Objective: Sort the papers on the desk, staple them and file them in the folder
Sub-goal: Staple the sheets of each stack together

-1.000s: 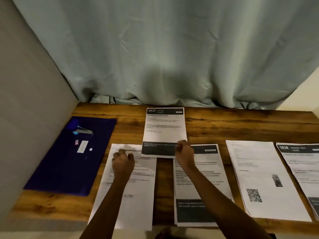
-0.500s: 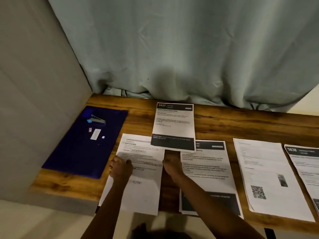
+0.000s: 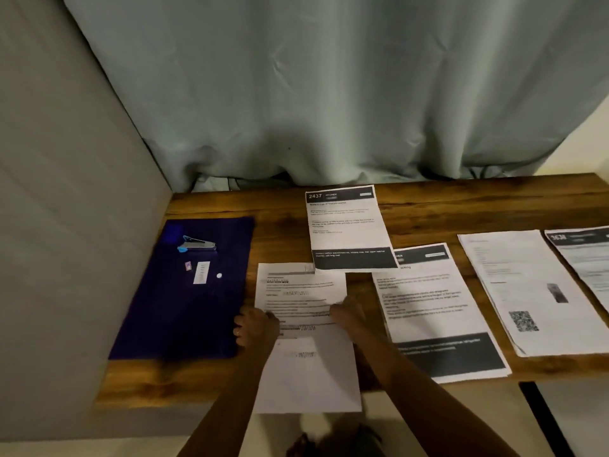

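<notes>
Both hands grip one white printed sheet (image 3: 306, 324) at the wooden desk's (image 3: 290, 239) 6 o'clock edge: the left hand (image 3: 255, 328) curls closed on its left margin, the right hand (image 3: 347, 316) pinches its right margin. The sheet's long axis runs 12 to 6, its near end overhanging the desk. At 9 o'clock a matte purple folder (image 3: 184, 311) lies flat, carrying a blue-and-metal stapler (image 3: 197, 244) that points toward 3.
</notes>
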`<state>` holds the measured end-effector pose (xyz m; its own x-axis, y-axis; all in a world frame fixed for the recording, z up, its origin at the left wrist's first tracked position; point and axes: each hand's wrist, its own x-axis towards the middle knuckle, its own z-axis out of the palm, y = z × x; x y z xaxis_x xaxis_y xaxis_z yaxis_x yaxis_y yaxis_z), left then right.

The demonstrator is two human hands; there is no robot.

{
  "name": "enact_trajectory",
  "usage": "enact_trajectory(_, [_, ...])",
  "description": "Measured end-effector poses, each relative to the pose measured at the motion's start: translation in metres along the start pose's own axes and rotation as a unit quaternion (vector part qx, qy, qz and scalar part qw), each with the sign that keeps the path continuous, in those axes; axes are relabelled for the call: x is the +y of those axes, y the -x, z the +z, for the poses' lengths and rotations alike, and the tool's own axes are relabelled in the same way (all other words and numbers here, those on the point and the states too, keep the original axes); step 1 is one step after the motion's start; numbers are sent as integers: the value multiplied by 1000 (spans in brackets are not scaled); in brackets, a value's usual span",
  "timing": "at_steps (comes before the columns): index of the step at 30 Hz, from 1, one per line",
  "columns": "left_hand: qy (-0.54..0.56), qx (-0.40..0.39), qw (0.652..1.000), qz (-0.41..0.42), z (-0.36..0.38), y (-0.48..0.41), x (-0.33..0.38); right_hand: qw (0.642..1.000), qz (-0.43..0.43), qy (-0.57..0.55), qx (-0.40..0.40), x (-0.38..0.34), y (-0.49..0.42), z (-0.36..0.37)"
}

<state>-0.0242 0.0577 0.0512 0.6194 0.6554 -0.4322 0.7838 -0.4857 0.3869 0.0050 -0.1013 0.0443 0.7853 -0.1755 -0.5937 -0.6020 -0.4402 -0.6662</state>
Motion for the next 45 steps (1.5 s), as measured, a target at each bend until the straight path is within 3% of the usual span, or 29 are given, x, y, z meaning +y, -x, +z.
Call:
enact_trajectory(5, [90, -83, 987, 105, -12, -17, -18, 999, -16, -26, 37, 4, 10, 2])
enact_trajectory(11, [284, -175, 928, 164, -48, -18, -36, 984, -103, -137, 45, 12, 34, 2])
enact_trajectory(17, [390, -147, 853, 316, -103, -22, -11, 939, -215, -250, 91, -36, 53, -12])
enact_trajectory(22, [431, -107, 799, 406, -127, -16, 19, 882, -336, -313, 106, -79, 64, -29])
enact_trajectory(36, [411, -100, 825, 374, -91, -15, -6, 899, -340, -263, 88, -57, 54, -18])
enact_trajectory(45, [483, -107, 763, 415, -140, -4, 27, 869, -396, -288, 72, -101, 78, -51])
